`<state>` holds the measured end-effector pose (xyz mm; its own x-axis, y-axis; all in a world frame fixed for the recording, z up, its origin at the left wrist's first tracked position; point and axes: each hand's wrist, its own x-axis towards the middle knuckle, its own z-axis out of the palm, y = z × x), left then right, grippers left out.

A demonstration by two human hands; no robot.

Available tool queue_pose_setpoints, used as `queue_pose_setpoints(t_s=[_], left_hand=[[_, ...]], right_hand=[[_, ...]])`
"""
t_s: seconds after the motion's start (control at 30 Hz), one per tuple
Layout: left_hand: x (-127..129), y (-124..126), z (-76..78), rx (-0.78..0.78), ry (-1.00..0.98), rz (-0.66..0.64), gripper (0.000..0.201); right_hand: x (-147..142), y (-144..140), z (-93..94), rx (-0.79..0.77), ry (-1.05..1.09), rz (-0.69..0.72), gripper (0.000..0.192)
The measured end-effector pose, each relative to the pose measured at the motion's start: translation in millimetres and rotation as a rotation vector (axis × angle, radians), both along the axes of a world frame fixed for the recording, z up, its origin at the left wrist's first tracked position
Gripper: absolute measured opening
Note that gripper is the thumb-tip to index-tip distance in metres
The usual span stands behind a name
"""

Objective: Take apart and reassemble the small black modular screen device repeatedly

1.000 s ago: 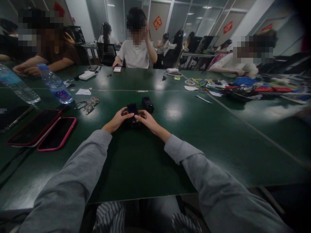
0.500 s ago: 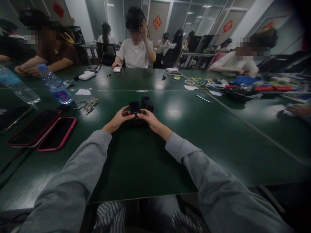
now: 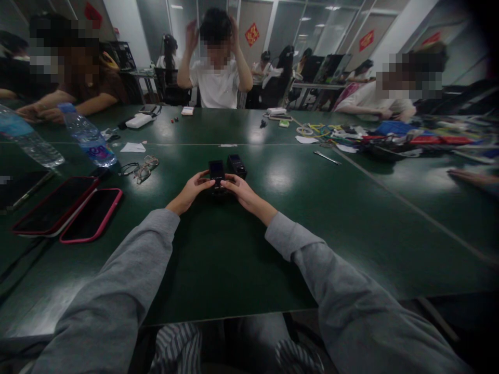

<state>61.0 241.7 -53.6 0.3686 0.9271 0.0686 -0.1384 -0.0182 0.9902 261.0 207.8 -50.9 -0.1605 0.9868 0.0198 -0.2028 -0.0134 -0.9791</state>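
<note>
Black, small device (image 3: 217,171) stands upright btwn both hands near the middle of the green table (image 3: 234,270), well in from the near edge. Left hand (image 3: 191,191) and right hand (image 3: 242,191) are clamped on its lower sides, thumbs up front. A second black device (image 3: 237,165) sits just beside it, untouched (so work looks partway, judging by that). Phones (image 3: 74,210) near the left edge, bottle (image 3: 89,136) and glasses (image 3: 141,168) beyond; other people sit along the far edge, w/ clutter toward the right corner.

There is just one camera, worn on the person's head. It looks forward and down over both grey sleeves at the green bench (image 3: 241,270). The hands are close, in the middle. Far off, it sees people sitting across the bench.
</note>
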Motion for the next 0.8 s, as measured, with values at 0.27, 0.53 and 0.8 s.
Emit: queue_pose_setpoints(t_s=[0.27,0.53,0.8], left_hand=[[1.4,-3.0,1.7,-0.006,-0.037,0.017,0.068],[4.0,-5.7,3.1,-0.01,-0.059,0.064,0.068],[-6.5,4.5,2.2,0.194,0.096,0.382,0.067]], right_hand=[[1.0,1.1,-2.0,0.006,-0.008,0.01,0.057],[-0.9,5.7,-9.4,0.031,0.023,0.011,0.058],[0.9,2.9,-4.0,-0.009,0.029,-0.026,0.047]])
